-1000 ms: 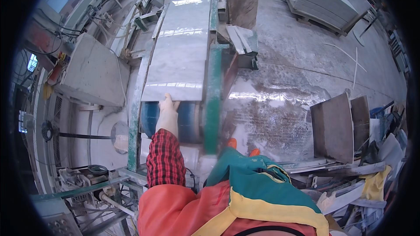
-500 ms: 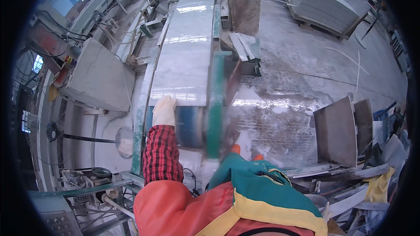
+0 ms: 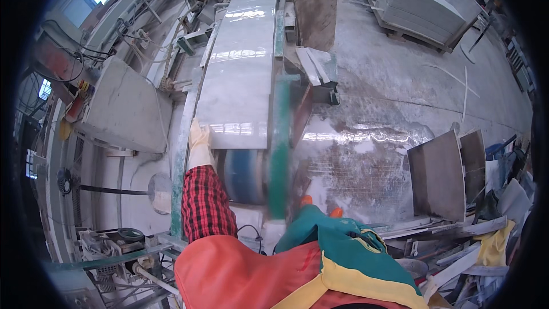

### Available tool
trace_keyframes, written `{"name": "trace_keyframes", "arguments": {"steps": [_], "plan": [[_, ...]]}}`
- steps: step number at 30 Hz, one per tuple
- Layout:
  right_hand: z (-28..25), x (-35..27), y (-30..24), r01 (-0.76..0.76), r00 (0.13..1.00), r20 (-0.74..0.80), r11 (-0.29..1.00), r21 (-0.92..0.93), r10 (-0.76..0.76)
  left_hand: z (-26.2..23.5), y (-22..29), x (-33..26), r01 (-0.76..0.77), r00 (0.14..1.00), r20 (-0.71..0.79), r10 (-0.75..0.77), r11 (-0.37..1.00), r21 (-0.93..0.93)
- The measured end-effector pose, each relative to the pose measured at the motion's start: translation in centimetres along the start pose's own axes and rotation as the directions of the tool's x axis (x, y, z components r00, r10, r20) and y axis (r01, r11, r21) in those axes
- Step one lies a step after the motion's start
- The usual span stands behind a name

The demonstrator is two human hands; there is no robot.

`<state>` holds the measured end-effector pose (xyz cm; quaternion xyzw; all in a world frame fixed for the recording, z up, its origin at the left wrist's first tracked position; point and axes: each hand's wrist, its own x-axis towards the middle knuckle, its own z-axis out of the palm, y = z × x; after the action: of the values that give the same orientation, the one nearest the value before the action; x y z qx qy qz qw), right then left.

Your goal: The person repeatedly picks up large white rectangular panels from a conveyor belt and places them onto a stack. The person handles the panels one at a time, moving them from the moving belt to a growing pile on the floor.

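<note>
A long white polished stone slab (image 3: 237,88) lies on a conveyor in front of me, its squared near end above a blue roller (image 3: 243,174). My left hand (image 3: 200,142), in a pale glove, is at the slab's near left corner. Its fingers lie along the left edge with the thumb by the top face, closed on the corner as far as I can see. A red and black checked cuff and a red oversleeve cover that arm. My right hand is out of the picture.
Green rails (image 3: 280,149) flank the conveyor. A large grey stone piece (image 3: 128,106) leans at the left, and brown-faced slabs (image 3: 437,177) stand at the right. White slabs (image 3: 420,8) are stacked at the far right. Offcuts and a yellow cloth (image 3: 494,244) lie at lower right.
My left hand has slid left along the slab's near end, from its top face to the left corner. The whole view has shifted slightly.
</note>
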<state>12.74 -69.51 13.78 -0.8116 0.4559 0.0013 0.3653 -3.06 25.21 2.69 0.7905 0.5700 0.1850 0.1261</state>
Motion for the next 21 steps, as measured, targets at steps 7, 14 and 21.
{"name": "trace_keyframes", "arguments": {"steps": [7, 14, 21], "plan": [[1.6, -5.6, -1.6, 0.047, 0.996, -0.075, 0.995, 0.088, -0.040, 3.6, -2.1, 5.3, -0.123, 0.991, -0.063, 0.119, 0.991, -0.054], [4.5, -9.5, -3.4, 0.079, 0.995, -0.070, 0.990, 0.115, -0.071, 1.3, 1.2, 8.2, 0.014, 0.991, 0.134, -0.026, 0.996, 0.090], [5.7, -11.2, -4.6, 0.097, 0.994, -0.065, 0.982, 0.161, -0.087, 2.1, 3.3, 8.6, 0.140, 0.989, 0.043, -0.141, 0.990, 0.029]]}}
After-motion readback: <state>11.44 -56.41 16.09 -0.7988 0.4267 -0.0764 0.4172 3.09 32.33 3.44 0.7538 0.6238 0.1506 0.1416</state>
